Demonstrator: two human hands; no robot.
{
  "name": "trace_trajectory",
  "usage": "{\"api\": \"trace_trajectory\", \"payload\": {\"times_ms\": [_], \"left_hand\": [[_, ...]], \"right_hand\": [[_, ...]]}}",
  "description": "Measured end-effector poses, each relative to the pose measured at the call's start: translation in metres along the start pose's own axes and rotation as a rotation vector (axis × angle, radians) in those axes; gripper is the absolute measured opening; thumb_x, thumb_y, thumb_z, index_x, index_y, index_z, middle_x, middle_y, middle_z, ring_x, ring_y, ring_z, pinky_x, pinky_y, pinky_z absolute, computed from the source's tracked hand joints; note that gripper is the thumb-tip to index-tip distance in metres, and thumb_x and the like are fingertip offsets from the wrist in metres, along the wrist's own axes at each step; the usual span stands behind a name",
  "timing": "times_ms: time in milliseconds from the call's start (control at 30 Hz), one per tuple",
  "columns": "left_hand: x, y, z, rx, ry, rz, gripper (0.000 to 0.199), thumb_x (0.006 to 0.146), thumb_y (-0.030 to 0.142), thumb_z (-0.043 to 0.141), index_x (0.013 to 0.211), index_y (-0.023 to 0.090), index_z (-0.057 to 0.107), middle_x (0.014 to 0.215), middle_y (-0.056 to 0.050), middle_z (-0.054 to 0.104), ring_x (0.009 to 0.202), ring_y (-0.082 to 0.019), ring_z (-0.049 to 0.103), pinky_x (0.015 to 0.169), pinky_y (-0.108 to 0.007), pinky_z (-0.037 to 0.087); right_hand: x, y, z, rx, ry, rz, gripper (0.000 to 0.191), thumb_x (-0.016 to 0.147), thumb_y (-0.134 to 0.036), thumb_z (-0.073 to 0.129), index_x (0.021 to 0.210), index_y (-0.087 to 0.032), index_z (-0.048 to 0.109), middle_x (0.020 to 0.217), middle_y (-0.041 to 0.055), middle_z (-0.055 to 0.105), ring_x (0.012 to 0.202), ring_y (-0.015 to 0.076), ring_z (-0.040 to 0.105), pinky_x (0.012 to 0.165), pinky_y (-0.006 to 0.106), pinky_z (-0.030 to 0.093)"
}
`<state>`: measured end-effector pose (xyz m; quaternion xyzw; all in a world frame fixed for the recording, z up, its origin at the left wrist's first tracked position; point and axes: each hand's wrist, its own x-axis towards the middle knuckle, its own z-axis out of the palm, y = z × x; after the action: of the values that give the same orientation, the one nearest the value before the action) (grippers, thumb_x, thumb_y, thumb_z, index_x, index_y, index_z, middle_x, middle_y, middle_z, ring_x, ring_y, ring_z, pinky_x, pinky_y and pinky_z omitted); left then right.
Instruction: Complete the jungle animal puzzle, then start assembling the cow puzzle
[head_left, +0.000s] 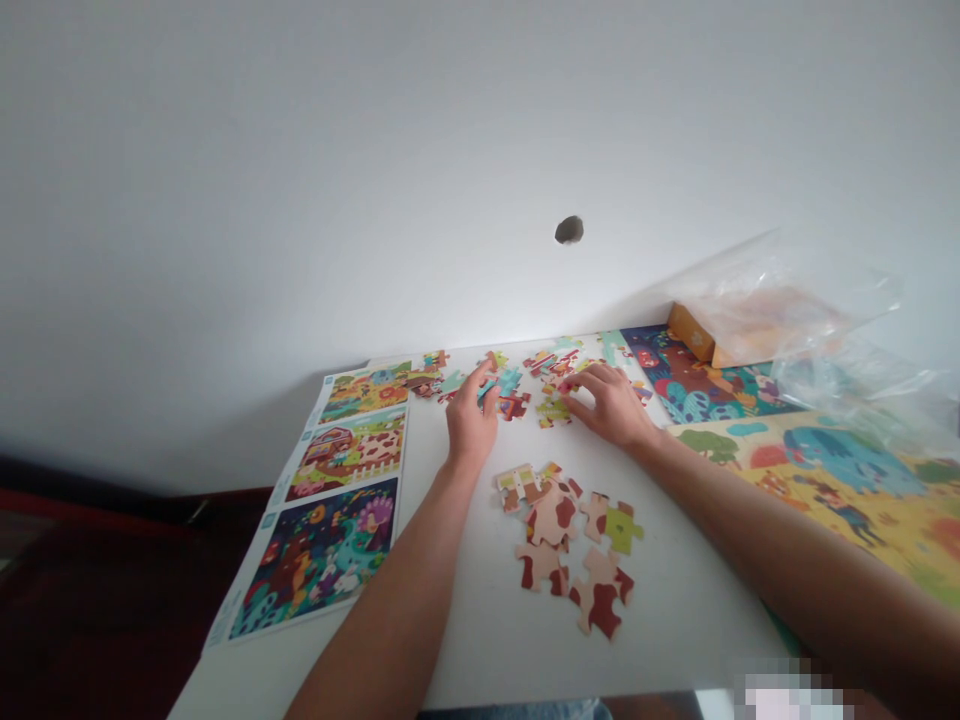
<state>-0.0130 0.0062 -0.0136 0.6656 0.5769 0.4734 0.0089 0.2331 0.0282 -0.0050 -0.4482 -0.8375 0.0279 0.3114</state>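
Observation:
My left hand [472, 418] reaches over the far part of the white table, thumb and fingers apart, beside loose puzzle pieces [511, 382]. To its right, my right hand [611, 405] is curled, with thumb and fingertips at a green and pink puzzle piece [553, 411]. Part of that piece is hidden by the fingers. More loose pieces with red, green and pale blue print [551, 362] lie around both hands. Between my forearms, nearer to me, rests a group of cream and brown-red cow-patterned pieces [555, 512], some overlapping.
A sheet with three printed pictures [300, 480] lies along the table's left side. On the right are a yellow elephant picture [847, 500], a dark animal picture [697, 385], an orange box [691, 333] and clear plastic wrapping [817, 310]. A wall with a hole [569, 230] stands behind.

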Motion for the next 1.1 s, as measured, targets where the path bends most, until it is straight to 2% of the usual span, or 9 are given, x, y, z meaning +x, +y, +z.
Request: {"api": "trace_trajectory", "payload": {"times_ms": [200,267,333,433,600,800,933,1033,1100], "left_hand": [[-0.002,0.001,0.002,-0.043,-0.299,0.115,0.008,0.086,0.019,0.064,0.086,0.025,0.071,0.102,-0.001,0.074,0.111,-0.021,0.065,0.112,-0.044,0.039],[-0.004,0.004,0.002,-0.056,-0.389,0.131,0.003,0.082,0.023,0.070,0.084,0.025,0.071,0.105,-0.001,0.072,0.109,-0.021,0.065,0.109,-0.042,0.042],[-0.005,0.007,0.001,-0.062,-0.436,0.148,0.016,0.080,0.024,0.071,0.096,0.025,0.071,0.112,-0.002,0.069,0.111,-0.021,0.063,0.107,-0.039,0.044],[-0.005,0.008,-0.001,-0.019,-0.405,0.149,0.047,0.079,0.019,0.068,0.125,0.024,0.061,0.126,-0.006,0.063,0.120,-0.022,0.058,0.109,-0.039,0.042],[-0.006,0.002,0.003,0.093,-0.372,0.102,0.066,0.077,0.024,0.071,0.139,0.021,0.048,0.129,-0.009,0.062,0.121,-0.028,0.055,0.111,-0.048,0.037],[-0.005,0.006,-0.001,0.032,-0.356,0.115,0.056,0.080,0.027,0.071,0.134,0.026,0.055,0.124,-0.006,0.066,0.117,-0.025,0.058,0.107,-0.042,0.042],[-0.007,0.014,-0.004,0.109,-0.440,0.183,0.040,0.082,0.035,0.070,0.121,0.032,0.067,0.131,-0.004,0.062,0.125,-0.027,0.052,0.114,-0.049,0.031],[-0.009,0.016,-0.003,0.196,-0.476,0.148,0.031,0.083,0.039,0.069,0.114,0.034,0.071,0.136,-0.003,0.059,0.129,-0.029,0.048,0.116,-0.056,0.025],[-0.008,0.014,-0.001,0.212,-0.466,0.102,0.028,0.085,0.036,0.067,0.112,0.033,0.072,0.133,-0.003,0.061,0.127,-0.027,0.051,0.115,-0.054,0.027]], "right_hand": [[-0.001,0.004,0.002,-0.118,-0.079,0.082,0.027,0.091,-0.029,0.056,0.113,-0.026,0.071,0.112,0.0108,0.065,0.107,0.0292,0.055,0.094,0.045,0.042],[-0.002,0.003,0.001,-0.105,-0.088,0.041,0.031,0.091,-0.030,0.056,0.119,-0.026,0.069,0.123,0.0105,0.063,0.112,0.0303,0.054,0.096,0.047,0.042],[-0.003,0.000,0.000,-0.063,-0.138,-0.070,0.038,0.091,-0.036,0.057,0.127,-0.029,0.065,0.138,0.0077,0.057,0.122,0.0314,0.049,0.101,0.050,0.040],[-0.005,-0.002,0.001,-0.026,-0.233,-0.211,0.043,0.091,-0.044,0.058,0.131,-0.033,0.062,0.148,0.0038,0.050,0.132,0.0326,0.042,0.107,0.054,0.034],[-0.005,0.000,0.005,0.002,-0.214,-0.174,0.036,0.091,-0.046,0.057,0.121,-0.029,0.069,0.141,0.0049,0.057,0.131,0.0320,0.045,0.108,0.055,0.034],[-0.004,0.001,0.001,0.039,-0.213,-0.167,0.032,0.089,-0.041,0.059,0.116,-0.027,0.070,0.137,0.0060,0.060,0.129,0.0320,0.048,0.107,0.055,0.035],[-0.004,-0.005,-0.003,0.084,-0.326,-0.282,0.043,0.088,-0.036,0.058,0.131,-0.029,0.061,0.144,0.0042,0.055,0.136,0.0310,0.043,0.111,0.056,0.030],[-0.004,-0.007,-0.002,0.007,-0.279,-0.156,0.051,0.093,-0.045,0.051,0.141,-0.027,0.051,0.151,0.0085,0.046,0.140,0.0334,0.037,0.112,0.065,0.022],[-0.005,-0.005,0.000,-0.055,-0.257,-0.040,0.058,0.094,-0.053,0.046,0.145,-0.024,0.046,0.154,0.0120,0.041,0.141,0.0371,0.034,0.109,0.073,0.017]]}}
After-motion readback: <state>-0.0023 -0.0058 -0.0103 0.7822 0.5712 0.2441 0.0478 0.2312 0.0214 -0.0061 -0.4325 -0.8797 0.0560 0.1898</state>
